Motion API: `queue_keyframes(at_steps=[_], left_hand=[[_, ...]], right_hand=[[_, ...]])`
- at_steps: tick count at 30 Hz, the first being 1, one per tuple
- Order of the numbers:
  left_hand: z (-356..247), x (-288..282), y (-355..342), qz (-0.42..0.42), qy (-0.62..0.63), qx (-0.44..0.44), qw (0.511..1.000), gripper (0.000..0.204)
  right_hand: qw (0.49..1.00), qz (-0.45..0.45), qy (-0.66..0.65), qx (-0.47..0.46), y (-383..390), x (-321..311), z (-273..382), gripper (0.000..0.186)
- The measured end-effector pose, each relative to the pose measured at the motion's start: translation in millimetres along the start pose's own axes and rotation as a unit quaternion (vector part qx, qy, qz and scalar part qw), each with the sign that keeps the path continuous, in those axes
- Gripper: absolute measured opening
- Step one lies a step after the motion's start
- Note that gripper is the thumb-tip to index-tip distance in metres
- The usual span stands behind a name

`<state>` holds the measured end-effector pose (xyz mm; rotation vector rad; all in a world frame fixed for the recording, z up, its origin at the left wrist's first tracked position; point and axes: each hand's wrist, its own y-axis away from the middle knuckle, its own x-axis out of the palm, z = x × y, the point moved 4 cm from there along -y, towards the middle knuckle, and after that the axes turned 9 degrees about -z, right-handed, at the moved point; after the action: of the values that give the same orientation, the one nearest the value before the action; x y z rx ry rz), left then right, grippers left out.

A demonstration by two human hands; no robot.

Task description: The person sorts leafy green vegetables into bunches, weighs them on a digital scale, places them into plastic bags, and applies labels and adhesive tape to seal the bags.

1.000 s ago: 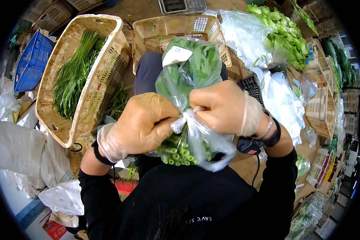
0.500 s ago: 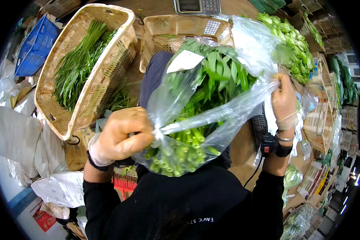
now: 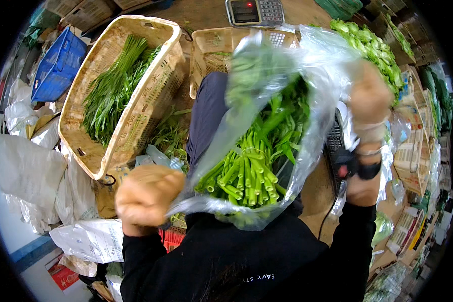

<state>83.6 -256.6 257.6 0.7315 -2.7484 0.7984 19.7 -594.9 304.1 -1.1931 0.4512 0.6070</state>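
A clear plastic bag [image 3: 317,136] with a bunch of leafy green vegetables [image 3: 251,171] inside is stretched between my hands over my lap. The cut hollow stems point toward me, and the leaves lie at the far end. My left hand [image 3: 148,196] is a closed fist at the bag's near left corner, gripping the film. Blurred by motion, my right hand [image 3: 370,95] is closed at the far right edge of the bag. The bag's mouth gapes above the stems, its film blurred at the top.
A tan plastic crate [image 3: 173,70] of long greens stands at left, a blue basket [image 3: 58,65] beyond it. Another crate [image 3: 211,43] and a digital scale [image 3: 254,12] sit ahead. Lettuce [image 3: 370,45] is piled at far right. A black cable [image 3: 324,221] runs near my right arm.
The film stretched across the stems has been pulled aside, so the bag's near side now gapes. My left hand has moved down slightly, my right hand a little outward; both are more blurred.
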Motion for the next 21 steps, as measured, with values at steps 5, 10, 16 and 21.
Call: queue_keyframes(at_steps=[5, 10, 16, 21], left_hand=[[-16.4, 5.2, -11.9, 0.213, 0.133, 0.07, 0.965, 0.013], [-24.3, 47.8, -30.8, 0.391, 0.12, 0.026, 0.912, 0.017], [-38.7, 52.4, -7.5, 0.476, -0.06, -0.07, 0.875, 0.02], [-19.7, 81.7, 7.0, 0.479, -0.1, -0.165, 0.856, 0.032]], right_hand=[[0.993, -0.099, -0.035, 0.062, 7.9, -22.8, -8.1, 0.023], [0.877, 0.064, -0.381, 0.286, -1.3, -28.6, -35.6, 0.032], [0.976, -0.061, -0.177, 0.113, -58.4, -95.9, -6.9, 0.038], [0.911, 0.107, -0.32, -0.237, -15.8, -39.3, 104.8, 0.017]])
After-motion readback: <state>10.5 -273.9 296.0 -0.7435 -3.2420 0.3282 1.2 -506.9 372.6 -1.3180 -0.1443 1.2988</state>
